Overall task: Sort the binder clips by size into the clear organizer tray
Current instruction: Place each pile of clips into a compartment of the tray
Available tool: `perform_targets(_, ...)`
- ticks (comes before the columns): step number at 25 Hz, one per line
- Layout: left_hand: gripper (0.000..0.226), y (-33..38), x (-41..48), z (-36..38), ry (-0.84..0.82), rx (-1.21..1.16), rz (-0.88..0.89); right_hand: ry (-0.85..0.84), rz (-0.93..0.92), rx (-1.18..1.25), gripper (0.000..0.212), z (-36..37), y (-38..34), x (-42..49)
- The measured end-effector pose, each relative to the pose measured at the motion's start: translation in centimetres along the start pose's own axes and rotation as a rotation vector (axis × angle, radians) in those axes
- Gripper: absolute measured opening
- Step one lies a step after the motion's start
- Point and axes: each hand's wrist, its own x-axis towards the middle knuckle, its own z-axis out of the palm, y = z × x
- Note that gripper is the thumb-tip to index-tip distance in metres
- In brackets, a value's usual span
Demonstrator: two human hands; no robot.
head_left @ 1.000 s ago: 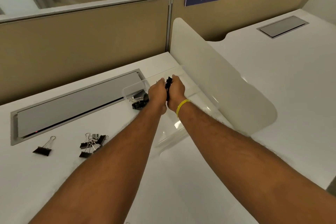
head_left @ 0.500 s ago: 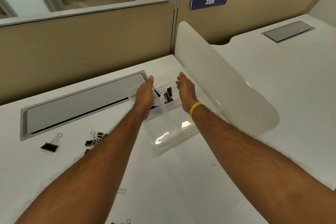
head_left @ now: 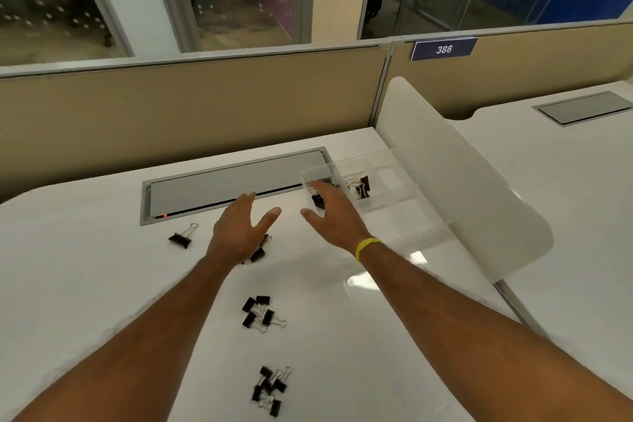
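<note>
The clear organizer tray (head_left: pixel 404 212) lies on the white desk against a white divider, with black binder clips (head_left: pixel 359 186) in its far compartments. My left hand (head_left: pixel 239 229) hovers open over a small pile of clips (head_left: pixel 258 252), which it partly hides. My right hand (head_left: pixel 330 212), with a yellow wristband, is open at the tray's left edge and holds nothing. A single larger clip (head_left: pixel 181 238) lies to the left. Two more clip piles lie nearer me: one (head_left: pixel 260 313) in the middle and one (head_left: pixel 270 390) near the bottom.
A grey cable hatch (head_left: pixel 219 187) is set into the desk behind my hands. The curved white divider (head_left: pixel 462 188) stands right of the tray, and a beige partition wall (head_left: pixel 188 110) closes the back. A second desk lies to the right.
Both hands have let go of the clips over the tray, pulled back and moved left, fingers spread. The view has tilted down, showing more clip piles near me.
</note>
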Motion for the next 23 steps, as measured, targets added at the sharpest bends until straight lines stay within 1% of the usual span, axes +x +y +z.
perform_targets(2, 0.095, -2.6, -1.3, -1.5, 0.024, 0.134, 0.009, -0.124, -0.085, -0.144, 0.066, 2.1, -1.4, -0.8)
perform_targets(4, 0.096, -4.7, -2.6, -2.8, 0.048, 0.257, 0.003, -0.199, -0.16, -0.232, 0.07, 4.4, -2.6, -1.2)
perform_targets(6, 0.101, -6.8, -3.8, -4.2, 0.061, 0.357, -0.015, -0.27, -0.194, -0.274, 0.073, 6.9, -4.0, -1.3)
perform_targets(8, 0.105, -9.0, -4.6, -5.4, 0.047, 0.407, -0.054, -0.32, -0.198, -0.289, 0.076, 9.2, -5.2, -1.2)
perform_targets(16, 0.103, -16.3, -6.6, -8.0, -0.013, 0.455, -0.148, -0.402, -0.239, -0.364, 0.079, 16.6, -9.3, 1.1)
perform_targets(21, 0.101, -18.8, -5.6, -7.8, -0.015, 0.44, -0.124, -0.453, -0.243, -0.385, 0.079, 20.8, -10.6, 3.4)
perform_targets(23, 0.096, -19.5, -5.0, -7.5, -0.006, 0.423, -0.117, -0.452, -0.254, -0.401, 0.077, 22.2, -10.9, 4.3)
